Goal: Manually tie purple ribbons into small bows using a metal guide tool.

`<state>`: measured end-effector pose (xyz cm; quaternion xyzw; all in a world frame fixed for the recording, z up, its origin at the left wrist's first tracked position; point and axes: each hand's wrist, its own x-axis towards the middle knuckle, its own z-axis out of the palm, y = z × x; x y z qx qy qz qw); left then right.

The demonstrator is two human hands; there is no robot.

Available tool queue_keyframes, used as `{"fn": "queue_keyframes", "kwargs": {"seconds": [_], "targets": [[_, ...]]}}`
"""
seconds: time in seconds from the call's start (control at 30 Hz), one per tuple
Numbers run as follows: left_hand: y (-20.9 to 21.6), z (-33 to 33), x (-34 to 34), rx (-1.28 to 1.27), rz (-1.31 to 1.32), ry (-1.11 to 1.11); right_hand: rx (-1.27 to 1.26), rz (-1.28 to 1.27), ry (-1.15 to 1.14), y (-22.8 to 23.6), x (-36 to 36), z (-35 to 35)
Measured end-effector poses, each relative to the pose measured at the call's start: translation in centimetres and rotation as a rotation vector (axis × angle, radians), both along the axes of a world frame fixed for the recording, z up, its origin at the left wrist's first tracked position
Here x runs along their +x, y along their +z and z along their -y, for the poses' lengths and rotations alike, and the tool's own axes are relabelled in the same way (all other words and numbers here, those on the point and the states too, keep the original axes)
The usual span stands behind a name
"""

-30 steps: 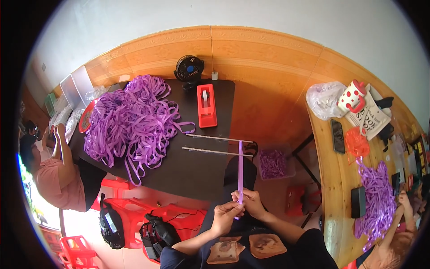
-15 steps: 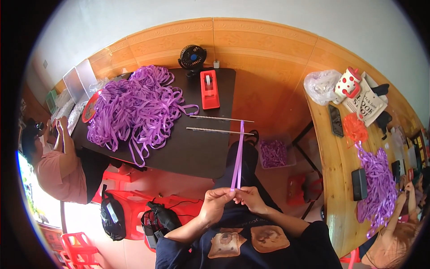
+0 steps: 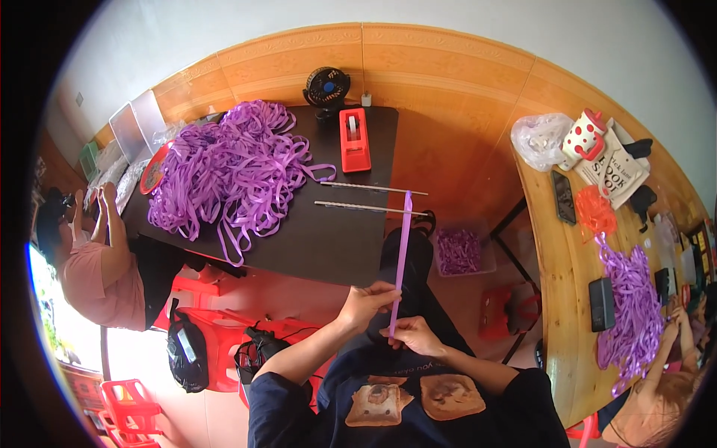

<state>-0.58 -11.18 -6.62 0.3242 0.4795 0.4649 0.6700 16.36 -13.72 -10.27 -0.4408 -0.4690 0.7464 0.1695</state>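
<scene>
Purple ribbon (image 3: pixel 402 257) runs near to far, far end leaning right; right hand (image 3: pixel 417 336), grip clamped near its end; left hand (image 3: pixel 366 306), grip I cannot tell.

- Here's the purple ribbon (image 3: pixel 403 246), narrow and glossy, straight as can be, rising towards twelve o'clock with a slight lean to one!
- Its top end meets the far rod (image 3: pixel 366 187) near the tip, crossing the near rod (image 3: pixel 358 206).
- Both rods, slim and silvery, jut past the black table (image 3: pixel 321 257) towards three o'clock.
</scene>
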Motion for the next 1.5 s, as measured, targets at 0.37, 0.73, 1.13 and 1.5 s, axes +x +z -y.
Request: {"fn": "queue_keyframes", "kwargs": {"seconds": [0.37,0.73,1.13,1.5], "targets": [[-4.0,-0.7,1.5,0.094,-0.075,0.131,0.061,-0.035,-0.013,-1.0,0.5,-0.5],[-3.3,-3.2,3.6,0.121,0.081,0.201,-0.138,0.079,0.039,-1.2,1.0,-2.2],[-4.3,-5.1,4.7,0.066,0.065,0.296,0.634,0.508,0.081,-1.2,1.1,-2.2],[-4.9,-5.0,5.3,0.082,0.137,0.403,0.701,0.543,0.103,-1.8,1.2,-2.5]]}}
